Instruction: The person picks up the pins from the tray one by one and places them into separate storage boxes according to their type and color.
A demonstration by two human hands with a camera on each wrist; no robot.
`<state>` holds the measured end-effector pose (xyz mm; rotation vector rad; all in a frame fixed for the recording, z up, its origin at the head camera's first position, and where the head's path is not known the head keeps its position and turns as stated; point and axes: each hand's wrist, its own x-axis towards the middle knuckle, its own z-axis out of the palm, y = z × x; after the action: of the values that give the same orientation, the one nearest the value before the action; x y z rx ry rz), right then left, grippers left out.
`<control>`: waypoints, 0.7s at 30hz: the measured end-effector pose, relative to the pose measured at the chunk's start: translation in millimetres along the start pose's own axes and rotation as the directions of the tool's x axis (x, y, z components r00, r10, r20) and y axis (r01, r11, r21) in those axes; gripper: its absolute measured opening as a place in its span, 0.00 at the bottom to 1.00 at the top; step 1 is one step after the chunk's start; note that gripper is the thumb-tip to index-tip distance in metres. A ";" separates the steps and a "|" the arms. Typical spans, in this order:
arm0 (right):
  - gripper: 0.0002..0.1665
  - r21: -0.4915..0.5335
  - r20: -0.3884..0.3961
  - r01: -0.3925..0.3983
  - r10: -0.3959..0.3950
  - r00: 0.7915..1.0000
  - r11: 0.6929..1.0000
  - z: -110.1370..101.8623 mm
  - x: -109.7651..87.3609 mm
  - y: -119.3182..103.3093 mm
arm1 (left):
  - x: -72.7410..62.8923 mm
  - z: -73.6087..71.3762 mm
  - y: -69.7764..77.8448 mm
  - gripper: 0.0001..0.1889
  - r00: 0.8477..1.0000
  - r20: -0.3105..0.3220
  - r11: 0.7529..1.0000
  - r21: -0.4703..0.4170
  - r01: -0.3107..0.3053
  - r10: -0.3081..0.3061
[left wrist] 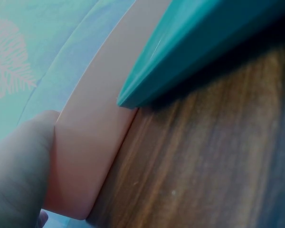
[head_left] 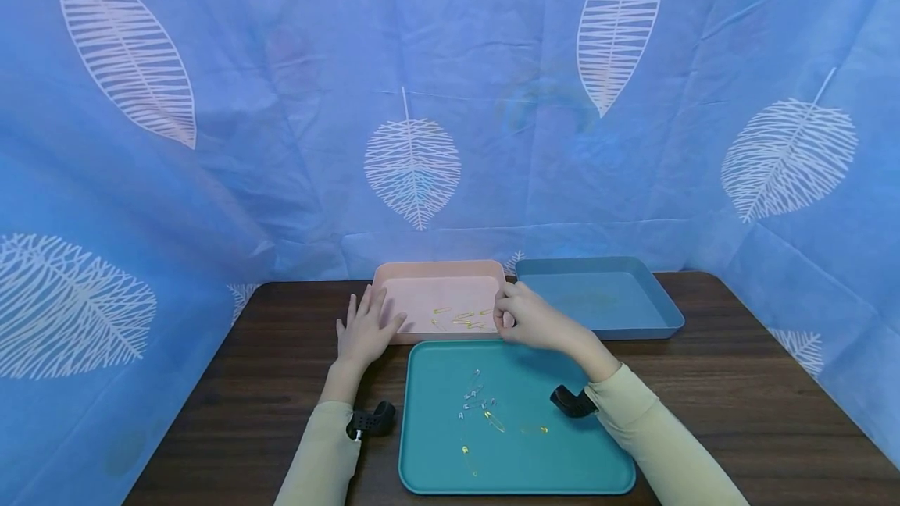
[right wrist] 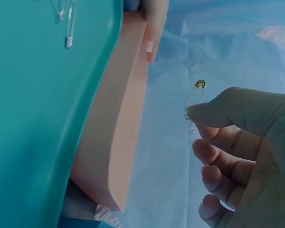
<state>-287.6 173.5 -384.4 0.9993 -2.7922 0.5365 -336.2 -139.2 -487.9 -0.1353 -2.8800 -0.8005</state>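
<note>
My right hand point(head_left: 526, 317) pinches a gold safety pin point(right wrist: 199, 85) between thumb and fingertips, held above the right end of the pink tray point(head_left: 436, 270). In that tray lie several gold safety pins point(head_left: 464, 323). With fingers spread and straight, my left hand point(head_left: 366, 338) rests on the pink tray's left front corner; its thumb reaches over the front wall. Nearer to me, a teal tray point(head_left: 562, 463) holds several silver safety pins point(head_left: 473, 394) and a few gold ones, one of them a gold safety pin point(head_left: 494, 420) near the middle.
A blue tray point(head_left: 650, 318) stands at the back right, beside the pink one. All the trays sit on a dark wooden table point(head_left: 232, 428). Behind it hangs a blue cloth point(head_left: 485, 178) with white leaf prints.
</note>
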 end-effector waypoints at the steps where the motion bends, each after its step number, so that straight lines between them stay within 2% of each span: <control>1: 0.14 -0.003 -0.001 -0.001 0.001 1.000 1.000 1.3 1.9 0.7 | 0.0 -0.1 0.0 0.41 1.000 0.000 1.000 0.002 0.001 -0.001; 11: 0.13 -0.008 0.000 -0.001 0.001 1.000 1.000 12.1 18.5 9.1 | -0.6 -0.7 0.9 0.41 1.000 0.014 1.000 -0.004 0.010 -0.010; 21: 0.13 -0.091 -0.073 0.041 -0.047 0.996 0.995 23.3 40.1 17.4 | 0.8 -0.5 0.9 0.41 1.000 0.006 1.000 0.007 0.014 -0.014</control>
<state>-329.6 153.7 -401.6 0.9983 -2.6953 0.4307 -336.8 -138.6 -486.9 -0.1169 -2.8922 -0.7935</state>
